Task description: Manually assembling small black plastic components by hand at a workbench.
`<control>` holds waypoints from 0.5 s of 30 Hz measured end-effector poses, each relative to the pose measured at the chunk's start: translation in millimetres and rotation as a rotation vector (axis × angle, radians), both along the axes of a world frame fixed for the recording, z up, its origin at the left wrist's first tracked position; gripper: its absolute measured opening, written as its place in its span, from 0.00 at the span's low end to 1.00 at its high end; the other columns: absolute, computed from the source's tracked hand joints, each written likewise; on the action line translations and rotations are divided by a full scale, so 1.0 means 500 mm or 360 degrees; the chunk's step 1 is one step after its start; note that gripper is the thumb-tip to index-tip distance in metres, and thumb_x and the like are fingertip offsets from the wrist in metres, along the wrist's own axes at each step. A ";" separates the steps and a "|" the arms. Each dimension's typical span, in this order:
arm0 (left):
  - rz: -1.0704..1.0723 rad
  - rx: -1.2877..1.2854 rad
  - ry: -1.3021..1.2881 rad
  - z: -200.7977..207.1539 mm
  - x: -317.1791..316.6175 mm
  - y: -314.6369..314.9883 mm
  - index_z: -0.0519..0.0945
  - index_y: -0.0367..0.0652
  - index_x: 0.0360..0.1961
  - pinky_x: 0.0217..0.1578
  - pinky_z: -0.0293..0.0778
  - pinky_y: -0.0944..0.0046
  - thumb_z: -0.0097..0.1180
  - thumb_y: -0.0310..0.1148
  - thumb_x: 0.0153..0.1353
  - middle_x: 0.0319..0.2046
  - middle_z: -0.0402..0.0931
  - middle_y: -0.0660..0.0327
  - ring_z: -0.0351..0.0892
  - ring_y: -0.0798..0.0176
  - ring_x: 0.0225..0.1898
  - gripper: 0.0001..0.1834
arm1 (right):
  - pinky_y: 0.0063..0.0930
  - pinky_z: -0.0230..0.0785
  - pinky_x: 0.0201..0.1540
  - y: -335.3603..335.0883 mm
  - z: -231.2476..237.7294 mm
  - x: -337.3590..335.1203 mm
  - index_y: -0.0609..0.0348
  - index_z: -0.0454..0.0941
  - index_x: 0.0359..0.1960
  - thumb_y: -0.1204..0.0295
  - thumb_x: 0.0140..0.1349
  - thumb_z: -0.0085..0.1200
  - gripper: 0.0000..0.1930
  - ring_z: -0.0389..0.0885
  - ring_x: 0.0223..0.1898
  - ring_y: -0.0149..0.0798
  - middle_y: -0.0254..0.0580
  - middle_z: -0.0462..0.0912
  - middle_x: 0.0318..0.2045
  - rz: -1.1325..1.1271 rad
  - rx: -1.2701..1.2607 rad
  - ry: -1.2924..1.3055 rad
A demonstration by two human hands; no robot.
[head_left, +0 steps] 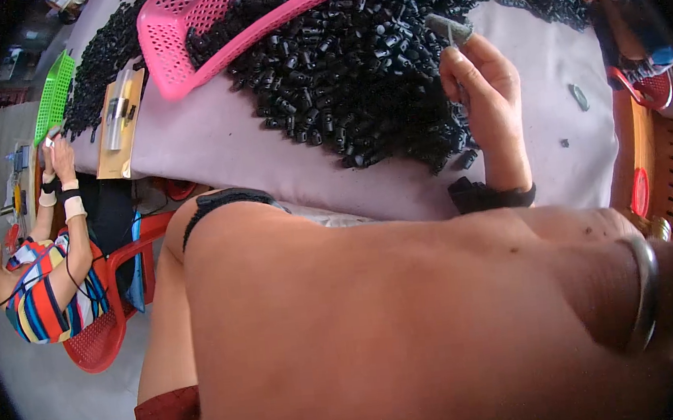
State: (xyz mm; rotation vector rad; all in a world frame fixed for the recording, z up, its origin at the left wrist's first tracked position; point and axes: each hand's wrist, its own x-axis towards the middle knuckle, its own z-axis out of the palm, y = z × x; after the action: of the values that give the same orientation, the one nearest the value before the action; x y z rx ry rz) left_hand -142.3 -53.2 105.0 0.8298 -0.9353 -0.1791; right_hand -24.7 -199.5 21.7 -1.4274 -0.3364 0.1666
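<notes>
your left hand (409, 308) sits very close to the lens; its back hides most of the near scene, including much of your right forearm. its fingers fade into dark at the right rim: whether they lie apart or together can't be made out. a silver ring (644, 293) shows on one of them; a black band (231, 197) circles that wrist.

your right hand (490, 88) is farther off, at the right side of the heap. thumb and fingers are clamped on a grey-green piece (457, 30), which juts out past the fingertips toward the far side. a thin pale sliver beside the thumb is hard to identify; some of the curled fingers are partly hidden.

heap: small black pieces (341, 81), far and centre, too jumbled to tell apart, running off at the far side. a pink basket (173, 84) overlaps it, its far part cut off.

edges and room: pale cloth (547, 95) stretches from your right hand to the table's right edge, with a grey-green oblong (579, 97) and a dark crumb (564, 143) on it. a narrower strip runs along the heap's near side. at left, beyond the table edge, a co-worker (62, 274) sits; what those hands hold is too small to read.
</notes>
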 end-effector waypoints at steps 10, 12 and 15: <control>-0.0099 -0.0037 -0.0030 0.008 0.017 -0.027 0.79 0.35 0.46 0.50 0.71 0.60 0.55 0.34 0.62 0.44 0.77 0.52 0.77 0.57 0.46 0.15 | 0.13 0.58 0.24 0.006 -0.006 0.009 0.62 0.78 0.45 0.71 0.64 0.55 0.11 0.67 0.23 0.18 0.26 0.75 0.24 0.0032 0.0019 -0.0061; -0.0084 -0.0013 -0.0036 0.010 0.018 -0.020 0.78 0.35 0.46 0.50 0.71 0.60 0.55 0.34 0.62 0.44 0.77 0.52 0.77 0.57 0.46 0.15 | 0.13 0.58 0.24 0.002 -0.006 0.008 0.62 0.78 0.45 0.71 0.64 0.55 0.10 0.67 0.23 0.18 0.27 0.75 0.25 0.0033 -0.0009 -0.0017; -0.0052 0.0026 -0.0041 0.013 0.017 -0.007 0.78 0.36 0.46 0.50 0.71 0.61 0.55 0.33 0.62 0.44 0.78 0.52 0.77 0.58 0.46 0.15 | 0.13 0.58 0.25 -0.006 0.004 0.005 0.62 0.78 0.43 0.71 0.65 0.54 0.09 0.68 0.23 0.19 0.27 0.75 0.25 -0.0008 -0.0037 -0.0044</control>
State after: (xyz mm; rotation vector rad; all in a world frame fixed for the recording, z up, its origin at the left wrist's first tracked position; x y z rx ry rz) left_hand -133.6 -56.7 111.6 0.8341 -0.9727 -0.2050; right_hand -21.9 -202.7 23.6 -1.4548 -0.3543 0.1474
